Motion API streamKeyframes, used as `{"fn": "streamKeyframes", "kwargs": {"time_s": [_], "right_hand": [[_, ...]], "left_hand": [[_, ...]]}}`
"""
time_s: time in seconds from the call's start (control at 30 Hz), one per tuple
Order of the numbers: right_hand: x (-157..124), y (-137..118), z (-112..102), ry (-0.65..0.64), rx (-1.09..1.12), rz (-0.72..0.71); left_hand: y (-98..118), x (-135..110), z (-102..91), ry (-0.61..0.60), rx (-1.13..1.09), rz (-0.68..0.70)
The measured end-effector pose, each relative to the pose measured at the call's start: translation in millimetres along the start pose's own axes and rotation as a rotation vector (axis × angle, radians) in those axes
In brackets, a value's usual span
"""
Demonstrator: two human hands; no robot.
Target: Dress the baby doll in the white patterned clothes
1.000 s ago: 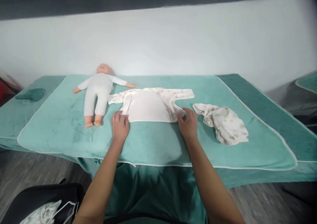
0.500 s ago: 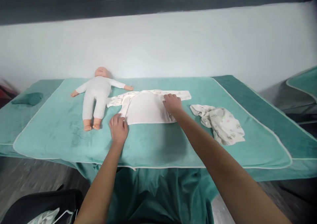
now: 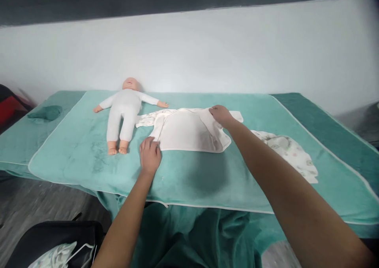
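Note:
A white long-sleeved baby shirt (image 3: 189,131) lies spread on the green cover, front flaps folded outward and its plain inside showing. My left hand (image 3: 150,153) rests at the shirt's lower left corner, fingers loosely bent and lying on the cloth edge. At the shirt's upper right, by the shoulder, my right hand (image 3: 219,114) has its fingers closed on the flap; the fingertips are partly hidden. The patterned left sleeve reaches toward a baby doll (image 3: 122,110) in a white body suit, lying on its back with arms spread.
A crumpled patterned baby garment (image 3: 288,151) lies to the right, partly behind my right forearm. The green cover (image 3: 71,149) has a small green pillow (image 3: 45,113) at far left. A black chair (image 3: 56,234) holding cloth stands below. A white wall (image 3: 189,54) rises behind.
My right hand has moved up toward the shirt's shoulder, and the right flap is now folded outward. My left hand stays at the lower left corner. The view has shifted slightly.

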State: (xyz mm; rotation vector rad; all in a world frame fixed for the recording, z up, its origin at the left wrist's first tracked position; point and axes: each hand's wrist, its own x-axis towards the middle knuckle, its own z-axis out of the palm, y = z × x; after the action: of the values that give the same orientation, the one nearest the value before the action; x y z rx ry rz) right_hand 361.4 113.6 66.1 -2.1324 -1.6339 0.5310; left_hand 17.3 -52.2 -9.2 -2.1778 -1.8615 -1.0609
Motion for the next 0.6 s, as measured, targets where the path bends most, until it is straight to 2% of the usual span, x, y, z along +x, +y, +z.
{"fn": "streamKeyframes", "kwargs": {"time_s": [0.17, 0.37, 0.53, 0.6], "right_hand": [[-5.7, 19.1, -6.8, -0.183, 0.141, 0.062], [-40.8, 56.1, -5.1, -0.182, 0.267, 0.033], [-70.2, 80.7, -8.0, -0.129, -0.109, -0.228], [-81.5, 83.9, -8.3, -0.097, -0.185, -0.297]], "left_hand": [[-0.7, 0.5, 1.0, -0.018, -0.006, -0.021], [-0.5, 0.5, 1.7, -0.025, 0.000, -0.020], [-0.5, 0.9, 1.6, -0.019, -0.001, -0.017], [-0.9, 0.8, 1.6, -0.020, 0.003, -0.015]]}}
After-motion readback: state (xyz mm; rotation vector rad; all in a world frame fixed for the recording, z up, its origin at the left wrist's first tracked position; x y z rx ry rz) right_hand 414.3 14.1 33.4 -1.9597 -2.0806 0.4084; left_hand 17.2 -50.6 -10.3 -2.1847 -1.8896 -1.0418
